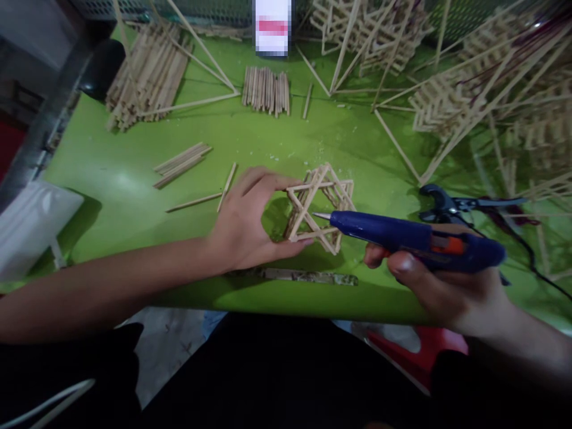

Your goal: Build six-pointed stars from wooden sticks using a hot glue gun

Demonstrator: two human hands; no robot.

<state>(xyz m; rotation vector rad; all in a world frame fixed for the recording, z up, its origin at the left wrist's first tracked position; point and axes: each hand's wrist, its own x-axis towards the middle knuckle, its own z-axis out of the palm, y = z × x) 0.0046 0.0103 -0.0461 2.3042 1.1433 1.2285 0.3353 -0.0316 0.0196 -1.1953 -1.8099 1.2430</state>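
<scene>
A star-shaped frame of stacked thin wooden sticks [322, 179] stands on the green table [147, 238]. My left hand [245, 214] grips its left side, thumb at the near edge and fingers at the far edge. In my right hand [442, 280] is a blue hot glue gun [384, 229], its metal nozzle pointing left just over the star frame's top; whether the tip touches a stick I cannot tell. A few loose sticks [182, 164] lie left of my left hand, and a flat strip [308, 275] lies at the near edge.
Stick bundles lie at the back: a large pile [149, 77] and a smaller row [266, 90]. Finished-looking stick lattices [440, 107] and long stick frames crowd the right. Black-handled cutters [447, 204] rest beside the glue gun's cord. A white box-like object [36, 223] stands at left.
</scene>
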